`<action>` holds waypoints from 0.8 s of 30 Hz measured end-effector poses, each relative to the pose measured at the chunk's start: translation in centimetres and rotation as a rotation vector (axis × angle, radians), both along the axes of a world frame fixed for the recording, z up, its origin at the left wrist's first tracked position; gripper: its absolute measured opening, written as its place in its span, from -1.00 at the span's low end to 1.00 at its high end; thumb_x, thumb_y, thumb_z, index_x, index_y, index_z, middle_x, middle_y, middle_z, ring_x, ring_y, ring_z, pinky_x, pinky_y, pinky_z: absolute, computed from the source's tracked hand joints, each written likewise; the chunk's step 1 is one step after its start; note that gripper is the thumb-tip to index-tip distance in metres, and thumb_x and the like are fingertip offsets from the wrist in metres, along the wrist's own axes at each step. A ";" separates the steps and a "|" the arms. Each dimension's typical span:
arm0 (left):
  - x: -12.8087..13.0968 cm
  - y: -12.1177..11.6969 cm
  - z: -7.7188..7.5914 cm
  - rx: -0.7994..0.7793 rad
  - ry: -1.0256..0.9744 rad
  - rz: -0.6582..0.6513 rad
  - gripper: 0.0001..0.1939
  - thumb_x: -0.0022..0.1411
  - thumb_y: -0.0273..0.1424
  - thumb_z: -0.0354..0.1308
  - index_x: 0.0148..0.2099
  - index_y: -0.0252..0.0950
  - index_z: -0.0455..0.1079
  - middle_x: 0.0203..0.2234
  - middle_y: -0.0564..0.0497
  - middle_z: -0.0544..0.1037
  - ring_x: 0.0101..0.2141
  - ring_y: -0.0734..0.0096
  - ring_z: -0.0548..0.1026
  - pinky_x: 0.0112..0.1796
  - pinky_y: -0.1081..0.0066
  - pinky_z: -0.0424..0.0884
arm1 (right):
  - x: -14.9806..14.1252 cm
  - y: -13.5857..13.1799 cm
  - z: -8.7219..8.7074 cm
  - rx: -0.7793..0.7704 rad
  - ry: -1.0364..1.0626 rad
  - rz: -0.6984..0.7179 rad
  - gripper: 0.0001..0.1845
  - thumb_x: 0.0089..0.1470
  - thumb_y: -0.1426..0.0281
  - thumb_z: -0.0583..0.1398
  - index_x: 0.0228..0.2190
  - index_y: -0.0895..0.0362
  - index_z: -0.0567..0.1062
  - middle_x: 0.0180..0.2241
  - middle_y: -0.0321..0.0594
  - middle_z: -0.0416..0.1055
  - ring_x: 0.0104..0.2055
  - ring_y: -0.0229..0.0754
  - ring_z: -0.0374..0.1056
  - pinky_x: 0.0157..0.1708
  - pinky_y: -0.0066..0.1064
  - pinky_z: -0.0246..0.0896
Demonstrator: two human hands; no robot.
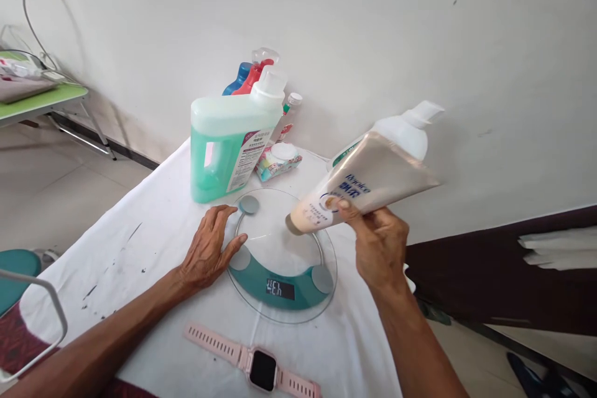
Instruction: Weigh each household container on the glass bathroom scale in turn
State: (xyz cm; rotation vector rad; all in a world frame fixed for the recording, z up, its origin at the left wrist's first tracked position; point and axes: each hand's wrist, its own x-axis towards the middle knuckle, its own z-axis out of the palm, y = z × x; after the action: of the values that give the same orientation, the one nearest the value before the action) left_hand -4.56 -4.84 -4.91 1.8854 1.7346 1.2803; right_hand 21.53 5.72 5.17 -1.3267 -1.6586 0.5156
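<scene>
The right hand (383, 250) has thumb and fingers clamped on a beige, tapered plastic tube (368, 177), tilted over a round glass-and-teal scale (259, 283); the left hand (208, 252), thumb and fingers apart, lies at its edge.

The tube (387, 174) is beige (its lettering (356, 185) blue).

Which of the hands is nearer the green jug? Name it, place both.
Left. The left hand is on the near side of the green jug, by the left edge of the scale; the right hand is farther, to the jug's right, holding the tube.
</scene>
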 end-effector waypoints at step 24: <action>-0.5 0.7 -1.0 0.053 0.141 -0.015 -0.66 0.53 -0.27 -0.01 0.22 -0.32 0.28 0.06 -0.22 0.46 0.09 0.09 0.46 0.10 0.02 0.47 | 6.7 -5.5 -11.5 -0.131 0.498 -0.469 -0.16 0.11 -0.34 0.04 -0.21 0.22 0.49 -0.28 -0.03 0.53 -0.23 0.00 0.52 -0.25 -0.12 0.48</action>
State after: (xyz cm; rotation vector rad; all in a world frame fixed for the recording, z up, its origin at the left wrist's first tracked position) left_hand -5.04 -4.12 -5.93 2.0607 1.7664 1.2258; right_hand 28.20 0.23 -6.38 -1.4773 -0.8864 0.6138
